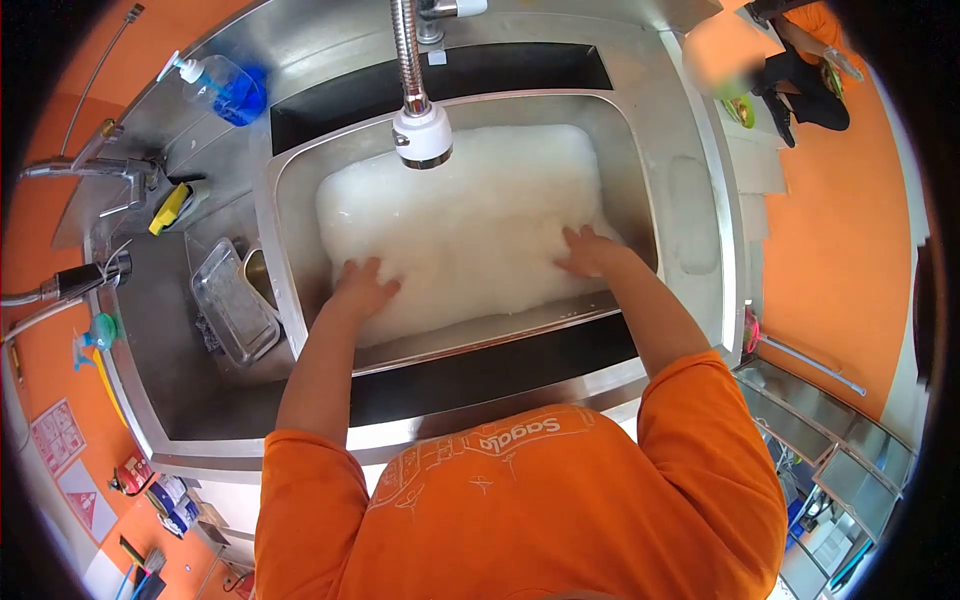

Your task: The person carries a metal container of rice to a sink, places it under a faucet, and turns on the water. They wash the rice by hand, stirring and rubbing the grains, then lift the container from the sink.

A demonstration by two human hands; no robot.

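The white mound of foam (470, 225) fills most of the stainless steel sink basin (640, 160) at the middle of the steel desk (700, 250), right under the white-tipped flexible tap head (422, 135). Going left to right: at the far left a clear soap bottle with blue liquid (225, 88) stands on the desk, and a shallow metal tray (232, 300) lies in the lower left basin. My left hand (362, 287) rests on the near left edge of the foam, fingers spread and flat, clamped on nothing. My right hand (590, 250) presses the right side of the foam, also spread flat; I cannot tell whether its fingertips curl on anything beneath. To work it well, I judge both palms should stay broad and low, pushing evenly so the suds stay inside the basin. Another person in orange (810, 70) stands at the far right.
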